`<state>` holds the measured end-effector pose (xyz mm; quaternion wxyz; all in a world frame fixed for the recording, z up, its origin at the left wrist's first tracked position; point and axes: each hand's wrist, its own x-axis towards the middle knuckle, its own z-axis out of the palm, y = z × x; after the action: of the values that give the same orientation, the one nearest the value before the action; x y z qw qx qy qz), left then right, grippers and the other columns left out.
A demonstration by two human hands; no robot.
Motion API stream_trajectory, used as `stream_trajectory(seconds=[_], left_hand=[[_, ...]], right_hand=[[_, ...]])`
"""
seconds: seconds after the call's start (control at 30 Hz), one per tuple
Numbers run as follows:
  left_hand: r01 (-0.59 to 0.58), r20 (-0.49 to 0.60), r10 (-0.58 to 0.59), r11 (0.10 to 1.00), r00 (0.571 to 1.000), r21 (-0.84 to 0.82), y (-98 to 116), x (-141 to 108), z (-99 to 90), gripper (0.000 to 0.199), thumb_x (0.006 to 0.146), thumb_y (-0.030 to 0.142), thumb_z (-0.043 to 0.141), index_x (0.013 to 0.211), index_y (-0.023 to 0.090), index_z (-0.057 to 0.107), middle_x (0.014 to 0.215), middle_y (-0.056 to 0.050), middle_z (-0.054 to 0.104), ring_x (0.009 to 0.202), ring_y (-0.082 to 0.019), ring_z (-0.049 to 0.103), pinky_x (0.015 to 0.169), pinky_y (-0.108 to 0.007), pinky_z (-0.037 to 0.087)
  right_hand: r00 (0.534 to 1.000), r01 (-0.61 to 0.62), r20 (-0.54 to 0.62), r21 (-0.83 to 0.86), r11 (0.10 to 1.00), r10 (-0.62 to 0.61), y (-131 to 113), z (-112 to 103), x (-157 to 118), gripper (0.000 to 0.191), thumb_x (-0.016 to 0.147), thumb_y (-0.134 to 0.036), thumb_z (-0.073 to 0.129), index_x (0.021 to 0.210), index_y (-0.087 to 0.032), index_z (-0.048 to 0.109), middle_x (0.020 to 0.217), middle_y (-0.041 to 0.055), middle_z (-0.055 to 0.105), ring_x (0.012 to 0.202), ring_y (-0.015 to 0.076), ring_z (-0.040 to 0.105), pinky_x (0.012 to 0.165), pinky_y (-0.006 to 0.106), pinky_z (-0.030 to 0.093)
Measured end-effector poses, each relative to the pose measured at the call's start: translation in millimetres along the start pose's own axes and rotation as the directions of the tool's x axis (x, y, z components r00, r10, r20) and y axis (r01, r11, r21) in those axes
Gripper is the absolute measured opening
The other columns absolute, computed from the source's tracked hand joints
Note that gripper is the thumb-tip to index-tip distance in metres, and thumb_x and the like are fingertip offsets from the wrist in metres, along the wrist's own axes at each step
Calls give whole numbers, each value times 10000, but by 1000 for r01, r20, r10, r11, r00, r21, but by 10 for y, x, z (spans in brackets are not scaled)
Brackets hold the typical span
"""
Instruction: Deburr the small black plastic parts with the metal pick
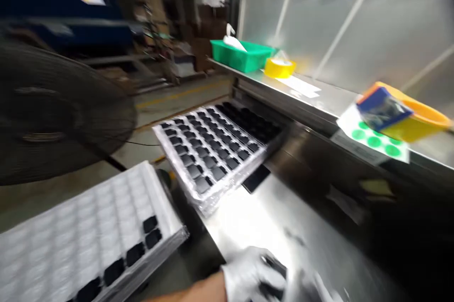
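My left hand (253, 276), in a white glove, is at the bottom edge over the metal bench. Its fingers are bent around a small black part (275, 265), whose exact kind blur hides. My right hand (312, 288), also gloved, is close beside it, smeared by motion and cut off by the frame. Left of them, a white moulded tray (88, 217) has several black square pieces (135, 254) along its near edge and corner. Beyond the hands, a second white tray (230, 181) carries rows of similar black pieces (209, 162).
A dark flat object (256, 179) lies on the metal bench (248, 226) by the far tray. The raised shelf holds a green basket (244, 58), yellow tape (280, 68), a yellow bin (418, 117) and a sheet of green round stickers (374, 142). A large fan (64, 112) stands left.
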<state>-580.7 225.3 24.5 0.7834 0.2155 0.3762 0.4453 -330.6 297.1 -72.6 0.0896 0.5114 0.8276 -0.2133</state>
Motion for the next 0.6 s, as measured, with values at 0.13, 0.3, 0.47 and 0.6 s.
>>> stream_trajectory(seconds=[0.13,0.3,0.47,0.6], left_hand=[[25,-93,-34,995,995,-101,137,-140,-136,243,563,39,664,782,128,605,638,33,501,549,-76,476,486,-188,363],[77,-157,-66,995,985,65,397,-417,-164,412,579,34,640,979,129,625,574,48,537,427,-42,367,394,-179,215],[177,-327,-43,902,944,394,274,-544,-340,366,645,147,694,1002,144,613,471,43,578,361,-80,423,358,-166,228],[198,-198,-146,941,969,275,178,-532,-431,465,621,167,816,1047,170,628,803,-23,696,548,-134,601,464,-211,438]], right_hand=[[975,-174,107,-166,971,193,-52,159,-147,620,819,-80,562,1393,-264,420,1258,142,574,927,258,653,818,445,528],[968,-216,90,-181,960,235,-184,133,64,923,647,124,435,1439,-344,350,1382,141,481,982,290,641,817,395,488],[867,-496,-60,-8,868,495,110,60,-378,710,830,-42,468,1457,-313,276,1453,76,410,1161,224,545,943,348,451],[557,-803,-135,164,573,819,423,229,-654,378,942,-293,485,1293,-153,475,1266,131,541,1095,246,561,912,442,480]])
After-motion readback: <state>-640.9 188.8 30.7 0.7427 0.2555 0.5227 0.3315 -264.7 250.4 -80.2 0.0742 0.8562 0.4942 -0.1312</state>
